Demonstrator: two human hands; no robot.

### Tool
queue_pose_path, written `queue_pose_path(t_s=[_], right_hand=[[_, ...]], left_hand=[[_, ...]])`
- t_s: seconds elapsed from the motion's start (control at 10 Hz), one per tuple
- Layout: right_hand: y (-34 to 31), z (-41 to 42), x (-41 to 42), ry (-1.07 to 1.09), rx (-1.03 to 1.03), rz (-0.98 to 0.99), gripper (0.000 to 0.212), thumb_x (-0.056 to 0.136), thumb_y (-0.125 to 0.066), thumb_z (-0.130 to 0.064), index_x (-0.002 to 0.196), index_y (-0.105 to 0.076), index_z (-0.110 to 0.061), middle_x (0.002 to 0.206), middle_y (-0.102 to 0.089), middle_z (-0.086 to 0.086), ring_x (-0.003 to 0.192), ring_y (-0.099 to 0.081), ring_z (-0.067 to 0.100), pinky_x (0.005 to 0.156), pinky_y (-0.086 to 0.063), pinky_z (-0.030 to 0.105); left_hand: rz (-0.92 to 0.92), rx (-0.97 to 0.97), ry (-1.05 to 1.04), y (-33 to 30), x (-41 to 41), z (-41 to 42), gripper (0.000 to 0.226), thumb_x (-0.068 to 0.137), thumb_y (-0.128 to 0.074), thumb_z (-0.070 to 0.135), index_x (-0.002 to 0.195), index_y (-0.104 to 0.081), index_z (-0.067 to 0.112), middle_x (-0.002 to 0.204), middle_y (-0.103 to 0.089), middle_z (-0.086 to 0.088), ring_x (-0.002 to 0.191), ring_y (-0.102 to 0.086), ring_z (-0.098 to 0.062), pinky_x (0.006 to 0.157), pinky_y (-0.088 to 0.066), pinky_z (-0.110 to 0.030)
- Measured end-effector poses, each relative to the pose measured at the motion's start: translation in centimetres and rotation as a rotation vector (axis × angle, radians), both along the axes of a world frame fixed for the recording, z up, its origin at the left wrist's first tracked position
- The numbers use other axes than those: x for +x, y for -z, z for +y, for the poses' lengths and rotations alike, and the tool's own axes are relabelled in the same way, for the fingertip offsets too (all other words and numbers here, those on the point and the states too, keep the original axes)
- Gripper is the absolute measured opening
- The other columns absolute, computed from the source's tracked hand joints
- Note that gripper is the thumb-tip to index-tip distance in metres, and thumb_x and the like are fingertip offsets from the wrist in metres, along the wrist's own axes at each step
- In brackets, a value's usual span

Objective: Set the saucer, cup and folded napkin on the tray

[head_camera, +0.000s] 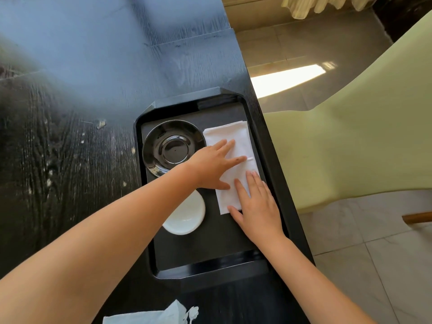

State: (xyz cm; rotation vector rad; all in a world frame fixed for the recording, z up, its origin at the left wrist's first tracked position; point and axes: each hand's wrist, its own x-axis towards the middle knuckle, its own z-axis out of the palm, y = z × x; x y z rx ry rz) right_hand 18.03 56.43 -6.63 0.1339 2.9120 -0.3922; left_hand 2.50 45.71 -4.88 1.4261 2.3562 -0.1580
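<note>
A black tray (210, 270) lies on the dark table near its right edge. A glossy black saucer (152, 146) sits in the tray's far left part. A white round cup or dish (187, 218) rests in the tray nearer to me, partly under my left forearm. A folded white napkin (236, 134) lies along the tray's right side. My left hand (212, 164) presses flat on the napkin's middle, fingers spread. My right hand (257, 206) lies flat on the napkin's near end, covering its corner.
The dark wooden table (70, 160) stretches to the left and far side. Its right edge runs just beside the tray. A pale yellow chair (350, 136) stands to the right over a tiled floor. A light cloth and a small spoon (191, 314) lie at the near edge.
</note>
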Motion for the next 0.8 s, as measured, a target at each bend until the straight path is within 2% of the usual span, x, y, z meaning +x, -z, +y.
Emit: queue_pose_path(t_s=[0.4, 0.5, 0.6, 0.7, 0.8], right_hand=[[-0.2, -0.2, -0.1, 0.012, 0.002, 0.026, 0.066, 0.088, -0.059, -0.041, 0.142, -0.034, -0.013, 0.152, -0.026, 0.021, 0.142, -0.017, 0.031, 0.112, -0.017, 0.039], [-0.5, -0.2, -0.3, 0.007, -0.009, 0.004, 0.066, 0.089, -0.055, -0.043, 0.143, -0.031, -0.015, 0.153, -0.022, 0.019, 0.143, -0.013, 0.03, 0.114, -0.015, 0.039], [-1.7, 0.0, -0.8, -0.005, 0.006, -0.062, 0.062, 0.092, -0.05, -0.044, 0.143, -0.029, -0.016, 0.154, -0.021, 0.016, 0.144, -0.011, 0.028, 0.116, -0.01, 0.04], [-4.3, 0.1, -2.4, -0.003, 0.015, -0.096, 0.051, 0.091, -0.05, -0.042, 0.134, -0.042, -0.016, 0.143, -0.04, 0.011, 0.136, -0.028, 0.027, 0.115, -0.017, 0.042], [-8.3, -0.4, -4.8, -0.023, 0.031, -0.069, 0.041, 0.089, -0.053, -0.04, 0.122, -0.053, -0.016, 0.118, -0.06, 0.007, 0.111, -0.051, 0.024, 0.097, -0.039, 0.038]], left_hand=[[-0.011, 0.002, 0.001, 0.0, 0.0, -0.4, 0.085, 0.082, -0.057, 0.057, 0.147, -0.009, 0.033, 0.157, -0.005, -0.015, 0.143, -0.006, -0.032, 0.111, -0.027, -0.044], [-0.013, -0.007, -0.016, -0.4, 0.1, -0.4, 0.084, 0.082, -0.058, 0.055, 0.148, -0.01, 0.031, 0.157, -0.006, -0.014, 0.143, -0.006, -0.032, 0.112, -0.024, -0.044], [-0.015, -0.004, -0.042, -1.8, 0.8, -0.8, 0.079, 0.085, -0.056, 0.052, 0.147, -0.016, 0.025, 0.156, -0.016, -0.013, 0.142, -0.015, -0.029, 0.113, -0.022, -0.043], [0.011, 0.082, -0.114, -4.5, 1.1, -2.3, 0.065, 0.087, -0.052, 0.049, 0.142, -0.03, 0.021, 0.141, -0.045, -0.009, 0.128, -0.042, -0.027, 0.104, -0.037, -0.04], [0.044, 0.126, -0.243, -8.1, 1.3, -4.5, 0.046, 0.086, -0.05, 0.047, 0.119, -0.053, 0.015, 0.106, -0.064, -0.005, 0.094, -0.06, -0.024, 0.076, -0.045, -0.033]])
